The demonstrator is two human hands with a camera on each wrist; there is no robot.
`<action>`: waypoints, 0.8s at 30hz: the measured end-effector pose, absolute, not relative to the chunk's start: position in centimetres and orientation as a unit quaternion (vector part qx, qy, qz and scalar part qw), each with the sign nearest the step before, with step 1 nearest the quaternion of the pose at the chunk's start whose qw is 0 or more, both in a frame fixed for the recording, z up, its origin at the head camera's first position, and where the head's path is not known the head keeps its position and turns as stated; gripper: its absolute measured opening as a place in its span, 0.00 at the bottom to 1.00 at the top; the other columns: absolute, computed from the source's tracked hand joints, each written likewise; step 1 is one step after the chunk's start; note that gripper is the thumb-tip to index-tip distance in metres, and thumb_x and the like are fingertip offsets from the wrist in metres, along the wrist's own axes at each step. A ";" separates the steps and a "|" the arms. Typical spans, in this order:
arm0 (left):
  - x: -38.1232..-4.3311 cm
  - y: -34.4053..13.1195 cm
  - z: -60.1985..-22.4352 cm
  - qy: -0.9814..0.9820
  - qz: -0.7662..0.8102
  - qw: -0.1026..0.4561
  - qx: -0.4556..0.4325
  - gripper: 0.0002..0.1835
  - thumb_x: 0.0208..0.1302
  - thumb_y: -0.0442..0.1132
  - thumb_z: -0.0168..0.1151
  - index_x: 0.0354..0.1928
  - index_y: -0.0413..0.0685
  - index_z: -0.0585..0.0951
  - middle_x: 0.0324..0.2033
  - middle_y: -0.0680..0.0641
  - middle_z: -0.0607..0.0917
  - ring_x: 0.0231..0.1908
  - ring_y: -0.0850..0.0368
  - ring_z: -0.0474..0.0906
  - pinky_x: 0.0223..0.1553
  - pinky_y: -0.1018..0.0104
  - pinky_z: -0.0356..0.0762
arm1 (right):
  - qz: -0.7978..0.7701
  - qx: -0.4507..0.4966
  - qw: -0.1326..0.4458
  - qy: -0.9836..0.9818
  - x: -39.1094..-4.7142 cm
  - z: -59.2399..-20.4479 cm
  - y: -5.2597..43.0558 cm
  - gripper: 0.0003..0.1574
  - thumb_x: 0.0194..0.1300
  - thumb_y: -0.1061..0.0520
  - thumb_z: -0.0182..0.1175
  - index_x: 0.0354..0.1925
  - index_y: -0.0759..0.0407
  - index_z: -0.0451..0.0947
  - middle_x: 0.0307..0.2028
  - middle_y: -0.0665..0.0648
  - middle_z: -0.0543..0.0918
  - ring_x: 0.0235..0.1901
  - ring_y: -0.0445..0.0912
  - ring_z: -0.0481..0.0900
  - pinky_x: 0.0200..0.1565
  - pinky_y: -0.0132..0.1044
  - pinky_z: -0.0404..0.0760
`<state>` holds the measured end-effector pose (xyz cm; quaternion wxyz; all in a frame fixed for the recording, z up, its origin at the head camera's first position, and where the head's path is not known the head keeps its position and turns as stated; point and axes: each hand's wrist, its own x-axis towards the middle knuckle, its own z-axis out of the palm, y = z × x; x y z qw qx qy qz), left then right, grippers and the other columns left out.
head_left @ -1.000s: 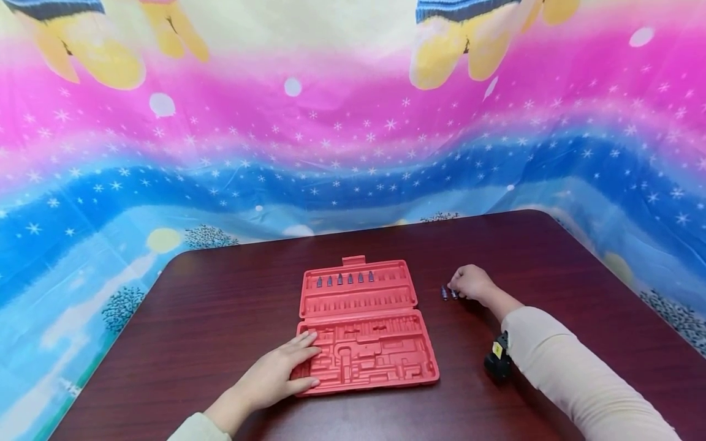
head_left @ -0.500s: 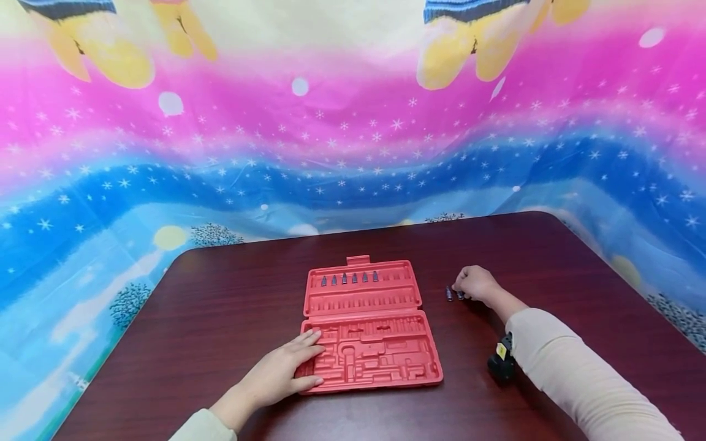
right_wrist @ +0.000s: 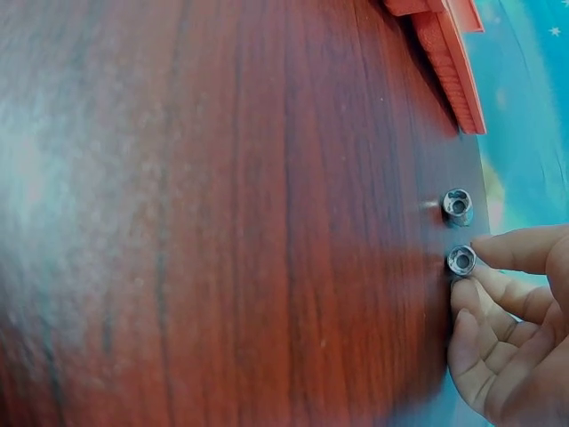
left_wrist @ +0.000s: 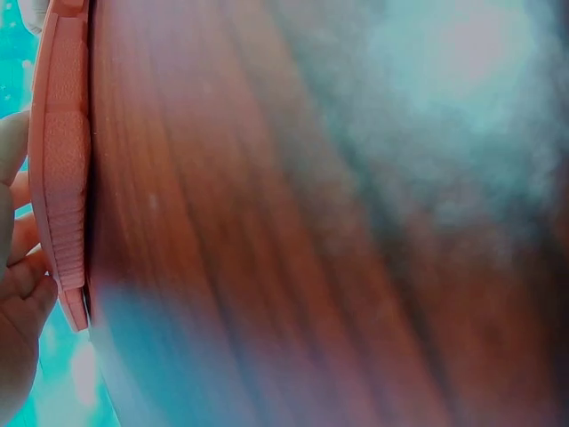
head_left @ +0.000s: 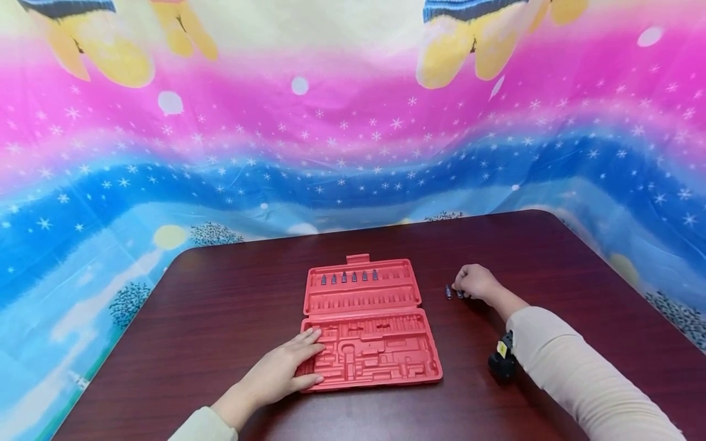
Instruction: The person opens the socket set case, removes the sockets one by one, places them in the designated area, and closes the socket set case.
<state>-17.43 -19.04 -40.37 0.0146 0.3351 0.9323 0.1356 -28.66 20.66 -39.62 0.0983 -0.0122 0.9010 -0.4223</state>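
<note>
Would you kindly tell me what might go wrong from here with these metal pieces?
The right hand pinches one metal piece close beside a second piece, so it might knock that one and set it rolling. The left hand rests on the red case; a jolt there could perhaps unseat the bits in its far half.

One high, two low
Head view faces forward and down; close wrist views face along the brown wood-grained tabletop; all share the red plastic case.
</note>
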 end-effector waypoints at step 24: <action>-17.2 -18.8 -40.1 0.935 0.120 0.020 0.332 0.28 0.53 0.55 0.56 0.52 0.45 0.73 0.58 0.44 0.65 0.59 0.52 0.57 0.54 0.57 0.59 | -0.474 -0.033 0.086 0.876 -27.9 -38.3 20.6 0.09 0.60 0.62 0.49 0.35 0.70 0.68 0.39 0.66 0.74 0.29 0.49 0.72 0.31 0.40 0.74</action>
